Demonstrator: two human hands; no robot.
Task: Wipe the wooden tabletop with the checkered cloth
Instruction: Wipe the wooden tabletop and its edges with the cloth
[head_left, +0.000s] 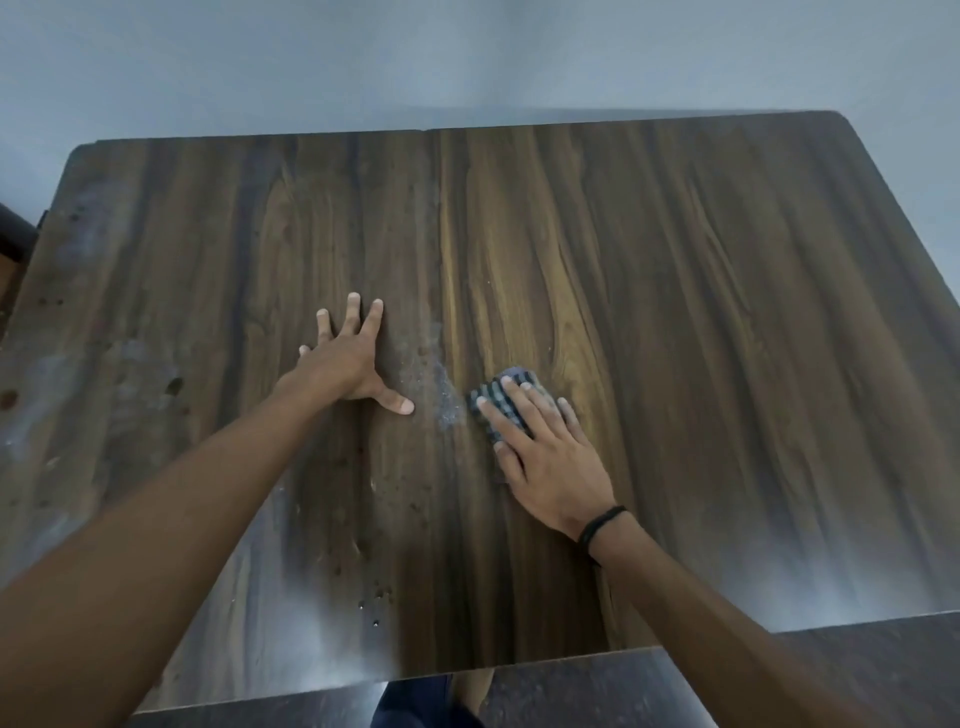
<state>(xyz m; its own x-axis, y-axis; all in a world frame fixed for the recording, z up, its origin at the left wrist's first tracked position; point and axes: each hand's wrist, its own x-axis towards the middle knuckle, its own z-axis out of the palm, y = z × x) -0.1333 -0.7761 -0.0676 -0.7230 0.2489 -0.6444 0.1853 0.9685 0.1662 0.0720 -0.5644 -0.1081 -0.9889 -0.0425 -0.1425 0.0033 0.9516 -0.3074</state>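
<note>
Leans over the wooden tabletop (701, 312) with both bare arms stretched forward. Presses the right hand (545, 462) flat on the checkered cloth (517, 373), with straight, slightly spread fingers (514, 410) lying across it rather than curling round it. Covers most of the bunched cloth, leaving only its far and left parts showing past the fingertips. Holds the cloth down near the middle of the tabletop, a little right of centre. Wears a thin black band (600, 525) on the right wrist.

Plants the left hand (348, 364) wide open and palm down on the bare wood, left of the cloth and apart from it, with fingers fanned towards the far edge and thumb pointing right. Grips nothing there.

Shows a pale streak of dust (441, 395) between that thumb and the cloth, just beside the cloth's left edge. Shows also whitish smears (88, 374) along the left side of the wood and small dark specks (376, 597) towards the near edge.

Backs onto a plain grey wall (467, 62). Stands over dark floor (857, 675), with a blue-clad leg (415, 701) just visible below the near edge.
</note>
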